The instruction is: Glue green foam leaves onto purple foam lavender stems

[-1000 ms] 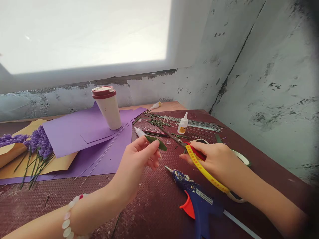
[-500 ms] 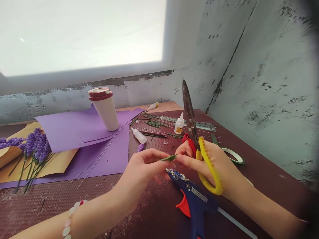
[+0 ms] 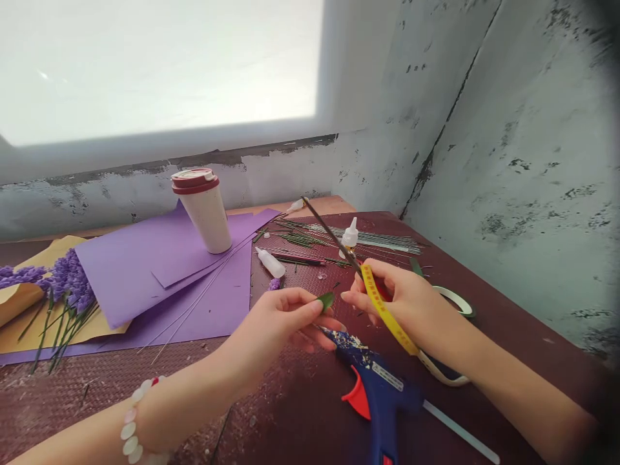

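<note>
A small green leaf-like piece [image 3: 327, 301] is pinched between the thumb and fingers of my left hand [image 3: 290, 316]. My right hand [image 3: 394, 290] holds the scissors [image 3: 380, 309] by their yellow and red handles, with the dark blades slanting up and left, away from the green piece. A gap separates my two hands. Below them lies a blue glue gun [image 3: 380, 387] with a red trigger and a clear stick at its back.
A lidded cup [image 3: 206, 213] stands on purple sheets [image 3: 208, 310]. Purple flowers [image 3: 72, 278] lie at far left on brown paper. Behind my hands are a white bottle [image 3: 349, 236], a squeeze bottle [image 3: 270, 263] and green stems [image 3: 300, 239]. Green tape [image 3: 455, 300] lies right.
My right hand has moved away from the green piece and turned, so the scissors now tilt left. The green piece shows more of its face in my left hand. A purple sheet has shifted slightly.
</note>
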`<state>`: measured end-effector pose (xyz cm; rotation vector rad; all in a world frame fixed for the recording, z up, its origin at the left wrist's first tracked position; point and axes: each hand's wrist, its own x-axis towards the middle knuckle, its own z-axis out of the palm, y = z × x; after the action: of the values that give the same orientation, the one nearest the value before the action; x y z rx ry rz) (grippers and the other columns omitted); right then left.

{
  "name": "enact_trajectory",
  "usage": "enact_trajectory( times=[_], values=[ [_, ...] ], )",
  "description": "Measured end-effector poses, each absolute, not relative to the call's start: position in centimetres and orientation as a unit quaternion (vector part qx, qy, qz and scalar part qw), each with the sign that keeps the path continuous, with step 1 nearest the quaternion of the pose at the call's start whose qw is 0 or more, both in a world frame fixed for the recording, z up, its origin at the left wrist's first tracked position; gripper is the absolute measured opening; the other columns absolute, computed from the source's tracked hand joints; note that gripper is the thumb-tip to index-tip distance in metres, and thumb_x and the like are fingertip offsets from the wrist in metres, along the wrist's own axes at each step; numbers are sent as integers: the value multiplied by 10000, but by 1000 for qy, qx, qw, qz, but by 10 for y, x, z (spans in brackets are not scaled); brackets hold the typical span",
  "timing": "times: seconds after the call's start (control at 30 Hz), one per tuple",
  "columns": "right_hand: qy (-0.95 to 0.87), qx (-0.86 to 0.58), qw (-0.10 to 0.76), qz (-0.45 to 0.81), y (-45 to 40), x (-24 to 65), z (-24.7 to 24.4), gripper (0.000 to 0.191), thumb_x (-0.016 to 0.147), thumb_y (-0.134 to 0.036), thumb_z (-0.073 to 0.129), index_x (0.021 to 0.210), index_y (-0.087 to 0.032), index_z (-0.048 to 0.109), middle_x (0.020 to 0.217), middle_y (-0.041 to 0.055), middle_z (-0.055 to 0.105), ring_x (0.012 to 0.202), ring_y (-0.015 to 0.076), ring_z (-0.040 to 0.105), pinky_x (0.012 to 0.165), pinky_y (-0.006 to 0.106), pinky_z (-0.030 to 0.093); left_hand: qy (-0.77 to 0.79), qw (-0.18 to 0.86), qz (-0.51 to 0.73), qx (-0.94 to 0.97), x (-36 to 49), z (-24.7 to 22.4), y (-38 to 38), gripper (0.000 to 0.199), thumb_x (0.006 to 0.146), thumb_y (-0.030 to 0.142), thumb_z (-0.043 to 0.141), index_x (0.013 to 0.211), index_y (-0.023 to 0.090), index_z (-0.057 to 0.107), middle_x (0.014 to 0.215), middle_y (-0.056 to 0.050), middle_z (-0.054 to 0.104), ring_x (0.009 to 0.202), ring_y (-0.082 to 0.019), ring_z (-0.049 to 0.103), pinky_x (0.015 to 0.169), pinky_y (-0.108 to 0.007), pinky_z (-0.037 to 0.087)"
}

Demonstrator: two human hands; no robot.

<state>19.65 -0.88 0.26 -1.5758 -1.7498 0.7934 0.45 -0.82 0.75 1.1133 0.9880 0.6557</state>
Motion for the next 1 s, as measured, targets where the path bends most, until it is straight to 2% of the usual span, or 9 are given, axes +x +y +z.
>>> enact_trajectory(
  times=[0.1, 0.2, 0.3, 0.57, 0.63, 0.7, 0.8, 0.9, 1.0],
  values=[
    [-686, -682, 217, 136, 5, 206, -2, 147, 752, -272, 606, 668, -218, 500, 598, -23, 588, 533, 133, 513, 497, 231, 344, 462, 631, 342, 521, -4, 11, 5, 159, 821, 264, 597, 723, 143, 564, 697, 3, 659, 487, -38, 505, 472, -165, 333],
    [-684, -703, 166, 99, 15, 213, -12, 157, 726, -241, 614, 623, -208, 500, 597, 15, 607, 514, 152, 524, 492, 247, 336, 474, 599, 365, 532, -8, 18, 10, 185, 820, 262, 589, 683, 153, 531, 516, 71, 482, 387, -21, 290, 405, -179, 189],
    [-688, -705, 149, 84, 19, 215, -19, 134, 691, -217, 647, 639, -193, 526, 595, 40, 617, 525, 179, 553, 483, 256, 332, 478, 584, 365, 545, -10, 24, 9, 195, 821, 310, 583, 697, 173, 522, 449, 101, 336, 391, -38, 200, 409, -199, 126],
    [-711, -682, 173, 1, 9, 209, 6, 95, 821, -253, 553, 831, -168, 594, 931, 99, 662, 813, 224, 621, 621, 287, 409, 517, 482, 391, 589, -25, -14, -10, 199, 806, 337, 554, 696, 172, 535, 490, 74, 389, 453, -75, 306, 442, -212, 214],
    [-706, -688, 167, -21, -11, 205, 15, 154, 857, -309, 501, 808, -192, 589, 874, 86, 663, 737, 229, 618, 555, 296, 378, 507, 471, 411, 594, -29, -22, -18, 188, 823, 352, 537, 751, 178, 540, 502, 75, 409, 466, -84, 329, 459, -216, 249],
    [-685, -714, 142, -19, -41, 198, 16, 250, 890, -391, 442, 744, -232, 568, 685, 43, 654, 602, 225, 606, 495, 293, 339, 487, 452, 429, 612, -32, -26, -24, 172, 846, 347, 521, 797, 184, 540, 543, 67, 445, 485, -87, 360, 480, -219, 285],
    [-632, -770, 77, 27, -90, 183, 3, 471, 906, -520, 314, 558, -247, 476, 502, 56, 605, 508, 267, 609, 477, 315, 325, 458, 431, 440, 641, -38, -28, -27, 145, 884, 318, 482, 833, 190, 526, 656, 43, 512, 515, -84, 396, 512, -224, 326],
    [-604, -786, 56, 117, -122, 163, -19, 548, 912, -553, 216, 522, -258, 464, 587, 97, 684, 578, 314, 670, 480, 335, 358, 448, 436, 434, 649, -43, -30, -27, 140, 902, 307, 457, 837, 195, 511, 693, 36, 522, 525, -85, 399, 512, -225, 325],
    [-581, -804, 63, 109, -131, 147, -32, 507, 861, -630, 295, 561, -263, 476, 578, 134, 690, 571, 345, 684, 453, 343, 356, 450, 438, 432, 647, -46, -33, -27, 127, 903, 295, 450, 853, 196, 512, 692, 33, 530, 535, -92, 411, 506, -226, 314]
  ],
)
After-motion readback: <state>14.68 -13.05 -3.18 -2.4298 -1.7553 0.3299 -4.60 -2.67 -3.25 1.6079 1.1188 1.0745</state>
